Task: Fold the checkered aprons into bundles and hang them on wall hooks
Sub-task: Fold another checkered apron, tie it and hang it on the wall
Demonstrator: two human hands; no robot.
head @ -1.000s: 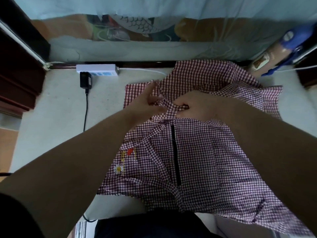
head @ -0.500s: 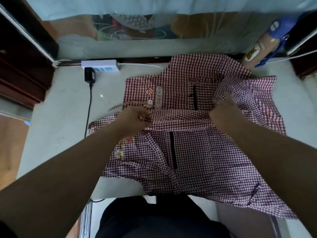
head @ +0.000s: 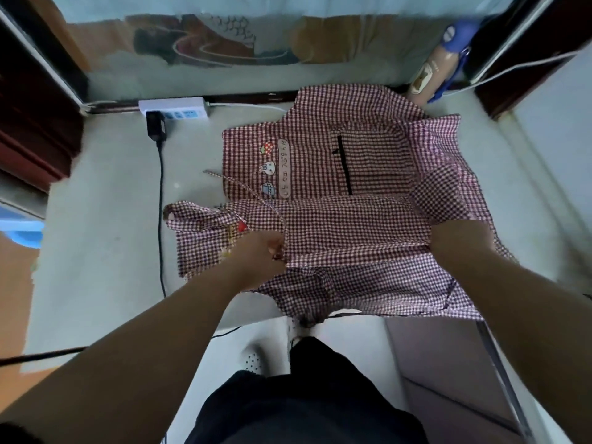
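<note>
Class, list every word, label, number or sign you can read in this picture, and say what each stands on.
No text here can be quoted with certainty.
Pink strip on the far checkered apron: a column of characters, too blurred to read.
Power strip: blue markings, too small to read.
Bottle label: illegible.

Far apron (head: 307, 155) flat on surface (head: 105, 193); near apron (head: 352, 283) overlaps its front edge and hangs off the surface's near edge. Power strip (head: 174, 107) back left, cable (head: 161, 219) running forward left of aprons. Iron (head: 432, 78) behind, far right.
</note>
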